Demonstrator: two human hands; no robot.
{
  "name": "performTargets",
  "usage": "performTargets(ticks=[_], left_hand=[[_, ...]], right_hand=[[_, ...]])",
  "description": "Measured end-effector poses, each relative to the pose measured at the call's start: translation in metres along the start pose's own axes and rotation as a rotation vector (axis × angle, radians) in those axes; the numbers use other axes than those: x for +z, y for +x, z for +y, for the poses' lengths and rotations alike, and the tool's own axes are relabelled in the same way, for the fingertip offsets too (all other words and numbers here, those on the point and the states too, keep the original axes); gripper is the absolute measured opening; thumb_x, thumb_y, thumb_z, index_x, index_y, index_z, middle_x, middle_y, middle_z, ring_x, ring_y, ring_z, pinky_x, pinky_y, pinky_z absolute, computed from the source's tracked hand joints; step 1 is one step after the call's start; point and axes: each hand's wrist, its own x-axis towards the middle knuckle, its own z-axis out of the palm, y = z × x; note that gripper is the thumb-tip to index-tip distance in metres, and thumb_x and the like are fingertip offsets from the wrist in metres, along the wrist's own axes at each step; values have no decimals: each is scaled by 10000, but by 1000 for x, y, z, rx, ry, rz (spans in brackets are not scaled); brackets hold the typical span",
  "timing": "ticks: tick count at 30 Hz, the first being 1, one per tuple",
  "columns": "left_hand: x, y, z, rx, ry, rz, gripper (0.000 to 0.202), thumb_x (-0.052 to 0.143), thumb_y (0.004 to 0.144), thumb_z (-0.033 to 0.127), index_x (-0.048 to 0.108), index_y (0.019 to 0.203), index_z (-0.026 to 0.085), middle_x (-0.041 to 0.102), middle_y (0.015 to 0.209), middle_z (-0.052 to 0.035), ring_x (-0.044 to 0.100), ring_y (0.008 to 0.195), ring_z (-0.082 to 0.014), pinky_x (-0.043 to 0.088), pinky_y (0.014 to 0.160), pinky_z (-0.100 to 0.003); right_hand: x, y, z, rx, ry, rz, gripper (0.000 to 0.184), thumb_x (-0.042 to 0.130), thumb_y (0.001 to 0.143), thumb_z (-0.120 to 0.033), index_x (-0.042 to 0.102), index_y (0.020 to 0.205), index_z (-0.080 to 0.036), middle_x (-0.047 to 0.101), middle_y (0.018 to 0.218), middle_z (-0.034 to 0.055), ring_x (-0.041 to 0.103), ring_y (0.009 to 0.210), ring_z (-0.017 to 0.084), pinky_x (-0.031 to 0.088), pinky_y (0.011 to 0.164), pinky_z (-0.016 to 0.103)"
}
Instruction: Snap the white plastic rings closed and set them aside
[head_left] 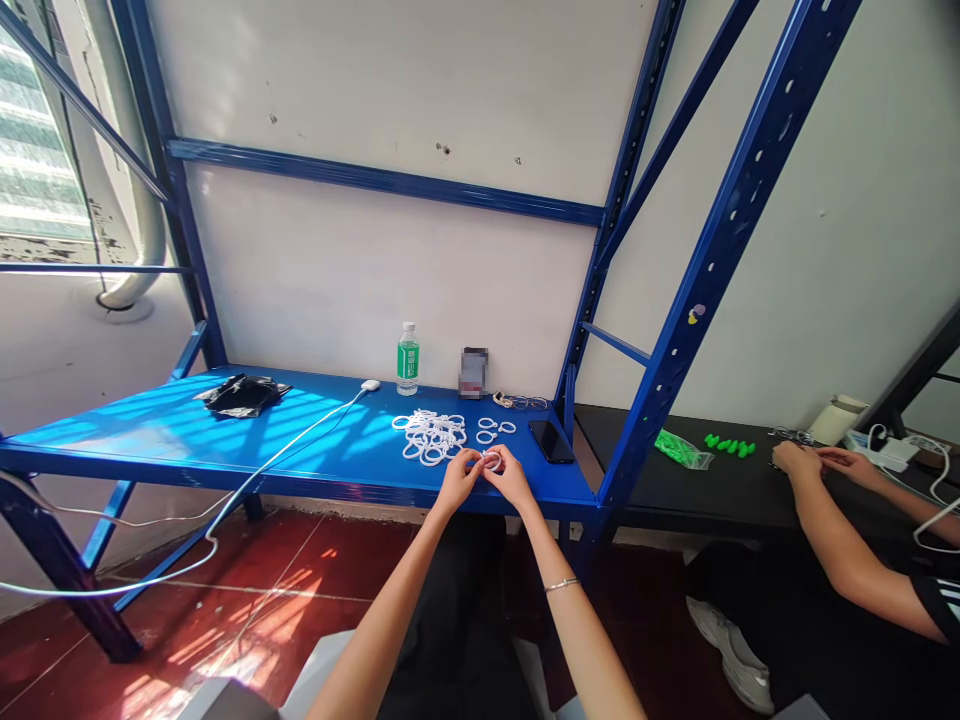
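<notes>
Above the front edge of the blue table (pixel 330 455), my left hand (pixel 463 478) and my right hand (pixel 510 477) meet with their fingertips pinched. Between them is a white ring (pixel 492 461), gripped from both sides. Just beyond my left hand lies a heap of white rings (pixel 433 437). A few separate white rings (pixel 487 437) rest on the table behind my right hand. To the right of them is a dark phone (pixel 551 441).
A water bottle (pixel 408 360), a small upright box (pixel 473 373) and a white charger cable (pixel 300 440) are on the table. Black plastic packaging (pixel 244 395) lies left. A blue post (pixel 720 260) separates the black table, where a co-worker's hands (pixel 806 458) work near green pieces (pixel 729 445).
</notes>
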Motion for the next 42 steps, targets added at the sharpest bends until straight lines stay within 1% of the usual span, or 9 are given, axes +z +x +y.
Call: performTargets(ticks=[3, 6, 11, 16, 21, 27, 31, 36, 42], left_hand=[[-2, 0, 4, -28, -16, 7, 348, 482, 839, 496, 624, 834, 179, 631, 845, -58, 611, 785, -189, 519, 661, -283], [-4, -1, 7, -57, -38, -33, 360, 477, 842, 501, 620, 834, 171, 650, 791, -47, 612, 732, -181, 507, 668, -288], [-7, -1, 6, -77, -41, -60, 390, 511, 819, 522, 630, 802, 151, 654, 751, -48, 590, 666, -162, 469, 611, -260], [-8, 2, 3, -176, -162, -155, 457, 539, 772, 596, 612, 803, 145, 656, 696, -44, 530, 528, -116, 419, 504, -223], [-11, 6, 5, -226, -238, -221, 493, 573, 733, 625, 626, 819, 142, 657, 697, -46, 495, 506, -98, 378, 476, -208], [-16, 8, 11, -169, -305, -238, 410, 578, 777, 549, 675, 758, 151, 645, 708, -38, 538, 626, -125, 427, 601, -236], [-18, 7, 11, -173, -330, -259, 392, 585, 780, 534, 690, 764, 157, 646, 721, -37, 545, 651, -133, 440, 637, -248], [-20, 7, 12, -188, -315, -286, 412, 569, 778, 552, 675, 735, 156, 634, 703, -38, 542, 651, -139, 445, 660, -259], [-23, 7, 13, -212, -332, -339, 409, 608, 748, 555, 655, 725, 149, 629, 692, -33, 534, 657, -139, 426, 658, -252]], right_hand=[[-2, 2, -1, -5, 52, -32, 205, 607, 750, -343, 577, 906, -214, 645, 838, 25, 625, 808, 199, 499, 723, 303], [-4, 5, 1, 41, 172, -39, 245, 595, 771, -424, 596, 887, -208, 642, 836, 31, 617, 806, 194, 500, 737, 301], [-6, 6, 2, 101, 237, -47, 345, 533, 812, -530, 602, 800, -192, 580, 637, -7, 575, 657, 162, 466, 711, 292], [-7, 6, -1, 138, 253, -49, 390, 579, 758, -580, 594, 740, -190, 497, 539, -41, 512, 566, 139, 433, 651, 274], [-10, 6, -7, 148, 285, -76, 376, 568, 773, -558, 605, 707, -190, 460, 544, -44, 479, 566, 127, 425, 639, 263], [-15, 4, -13, 128, 341, -120, 315, 614, 773, -492, 625, 687, -189, 544, 644, -18, 511, 641, 132, 439, 680, 261], [-17, 3, -12, 126, 323, -138, 311, 607, 783, -490, 621, 696, -192, 579, 700, -7, 541, 703, 147, 441, 733, 269], [-19, 2, -13, 129, 316, -165, 317, 624, 772, -501, 614, 691, -195, 583, 689, -10, 554, 713, 157, 429, 756, 278], [-21, 1, -18, 144, 300, -211, 346, 661, 736, -509, 587, 642, -184, 549, 642, -19, 532, 685, 152, 417, 720, 266]])
